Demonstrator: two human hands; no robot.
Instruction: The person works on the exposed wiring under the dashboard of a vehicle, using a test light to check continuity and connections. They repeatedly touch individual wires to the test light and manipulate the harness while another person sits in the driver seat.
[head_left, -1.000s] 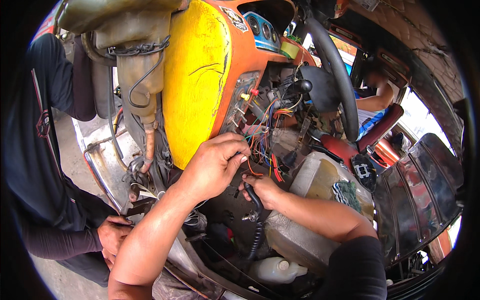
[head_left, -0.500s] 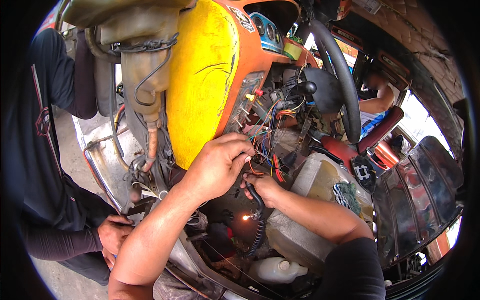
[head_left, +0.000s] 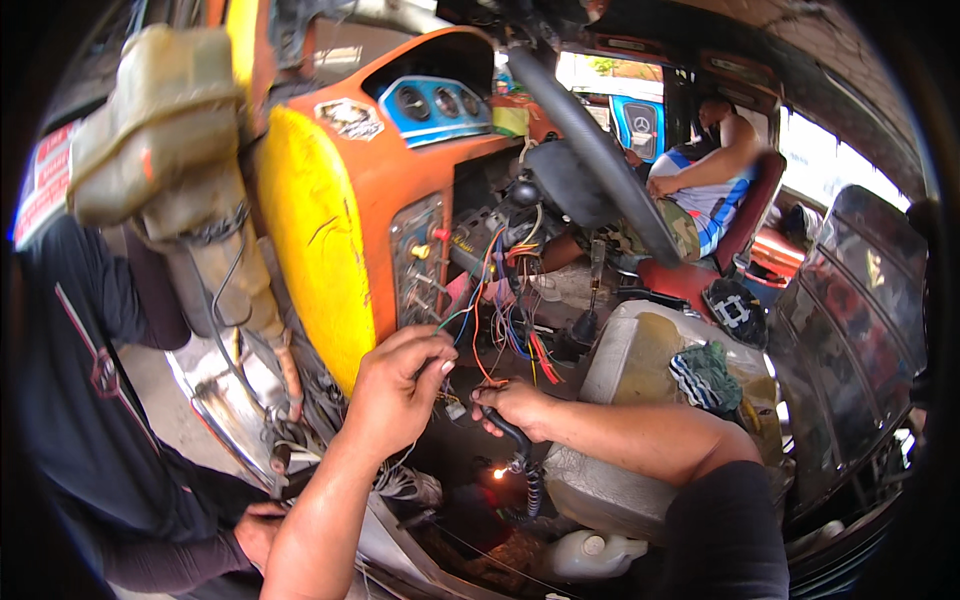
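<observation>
Loose coloured wires [head_left: 500,300] hang in a bundle below the dashboard of a vehicle cab. My left hand [head_left: 400,385] is closed in a pinch at the end of a thin green wire [head_left: 454,316], just below the switch panel [head_left: 416,255]. To its right, my right hand [head_left: 515,410] wraps round a black handle [head_left: 511,430] with a coiled black cord [head_left: 534,495]. An orange wire [head_left: 477,345] runs down to that hand's fingertips; whether they grip it is hidden. Below the handle glows a small lit bulb [head_left: 499,473].
A steering wheel [head_left: 600,160] stands beyond the wires. Silver-covered padding [head_left: 590,480] with a green cloth [head_left: 708,375] lies right of my hands, a white jug [head_left: 590,555] below. One person [head_left: 725,180] sits at far right; another in dark clothes [head_left: 80,400] is at left.
My view has shifted, bringing more of the dashboard and the seated person into sight. My left hand has moved away from my right, which keeps its hold on the black handle.
</observation>
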